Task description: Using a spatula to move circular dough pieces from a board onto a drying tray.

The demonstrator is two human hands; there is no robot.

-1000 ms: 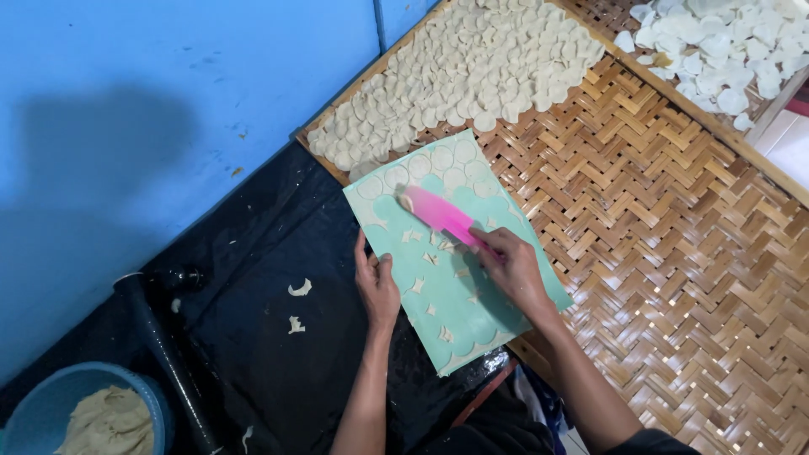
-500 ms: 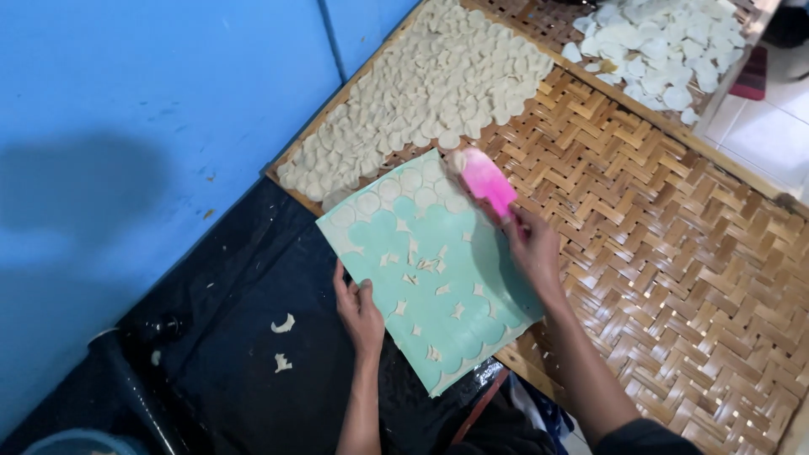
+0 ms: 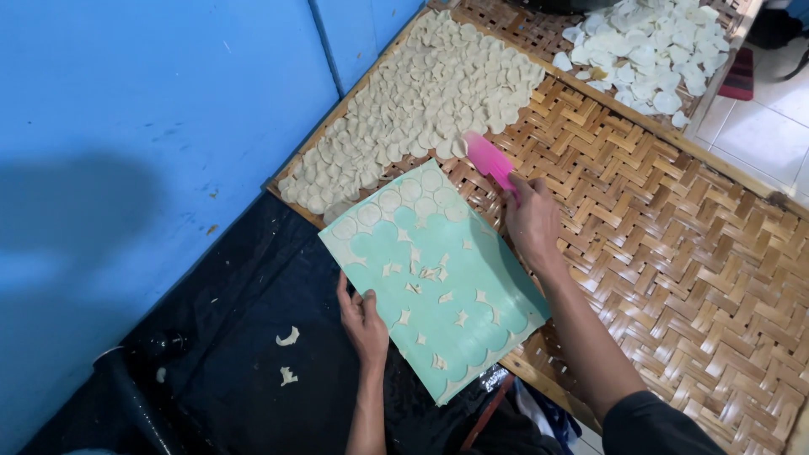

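Observation:
My left hand (image 3: pixel 364 320) grips the near left edge of a teal cutting mat (image 3: pixel 438 278) that lies partly on black plastic and partly on a woven bamboo tray. The mat carries a few round dough discs (image 3: pixel 396 202) along its far edge and small dough scraps (image 3: pixel 421 274) in the middle. My right hand (image 3: pixel 531 221) holds a pink flat scraper (image 3: pixel 489 158), its blade reaching the mass of pale dough discs (image 3: pixel 421 109) spread over the tray's far left part.
The woven bamboo tray (image 3: pixel 674 253) stretches right. A second tray with whiter discs (image 3: pixel 649 50) lies beyond it. A blue wall (image 3: pixel 152 126) stands at left. Black plastic sheet (image 3: pixel 236 337) holds two dough scraps (image 3: pixel 288 337). White floor tiles (image 3: pixel 767 126) show far right.
My right hand has carried the pink scraper from the mat up and away to the laid-out discs on the tray. My left hand stays at the mat's edge. The view has shifted.

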